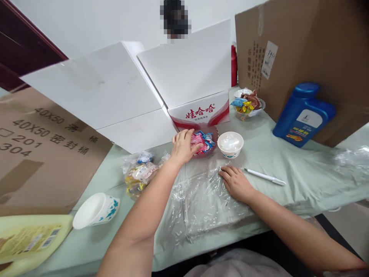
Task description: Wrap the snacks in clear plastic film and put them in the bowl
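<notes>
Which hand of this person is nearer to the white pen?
The right. The right hand lies on the clear plastic, close beside one end of the white pen; the left hand is farther away, at the bowl of wrapped sweets.

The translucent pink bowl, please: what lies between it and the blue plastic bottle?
The head view shows a white paper bowl holding clear plastic, then pale green cloth.

A translucent pinkish bowl stood upright on the surface, holding a jumble of small wrapped candies in pink, blue and white, partly hidden from view. On its near side, clear plastic film lay spread out, shiny and wrinkled.
</notes>
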### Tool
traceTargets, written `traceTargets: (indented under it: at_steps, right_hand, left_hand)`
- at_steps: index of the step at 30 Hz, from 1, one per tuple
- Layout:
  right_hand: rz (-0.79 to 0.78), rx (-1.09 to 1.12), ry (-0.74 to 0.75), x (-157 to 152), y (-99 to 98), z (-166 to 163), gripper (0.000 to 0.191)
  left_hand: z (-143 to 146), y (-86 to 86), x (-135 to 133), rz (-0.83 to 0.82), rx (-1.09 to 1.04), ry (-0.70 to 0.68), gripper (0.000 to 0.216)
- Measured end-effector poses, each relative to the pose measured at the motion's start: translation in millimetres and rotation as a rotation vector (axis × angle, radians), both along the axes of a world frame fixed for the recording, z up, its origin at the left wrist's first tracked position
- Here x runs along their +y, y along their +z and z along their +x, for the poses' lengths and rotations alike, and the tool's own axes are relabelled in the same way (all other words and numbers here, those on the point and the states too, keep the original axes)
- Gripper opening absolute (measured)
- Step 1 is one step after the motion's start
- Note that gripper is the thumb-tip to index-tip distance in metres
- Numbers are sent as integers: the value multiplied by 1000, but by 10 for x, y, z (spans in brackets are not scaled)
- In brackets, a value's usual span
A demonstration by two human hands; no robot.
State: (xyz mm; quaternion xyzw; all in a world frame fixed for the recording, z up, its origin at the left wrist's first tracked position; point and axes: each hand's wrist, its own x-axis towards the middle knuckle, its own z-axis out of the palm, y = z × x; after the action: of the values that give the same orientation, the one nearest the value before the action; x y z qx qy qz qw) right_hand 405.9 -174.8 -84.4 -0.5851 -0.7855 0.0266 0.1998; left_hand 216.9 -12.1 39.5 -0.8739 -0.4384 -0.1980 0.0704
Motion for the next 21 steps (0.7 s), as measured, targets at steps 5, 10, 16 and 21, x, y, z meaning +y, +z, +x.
traceTargets:
  at_steps: [5, 10, 16, 21]
  right_hand:
    - [8, -25, -20, -2, 9, -6, 32]
    - [21, -29, -26, -5, -9, -7, 33]
    - [-9, -81, -68, -34, -13, -18, 46]
    - [-66, -138, -102, -32, 9, -58, 50]
  left_hand:
    - [-85, -2, -490, 125, -175, -297, 22]
    - [-171, -378, -1218, -228, -22, -742, 14]
    - [-524, -786, -1459, -327, 251, -371, 39]
    - [-857, -718, -1224, -135, 188, 200, 45]
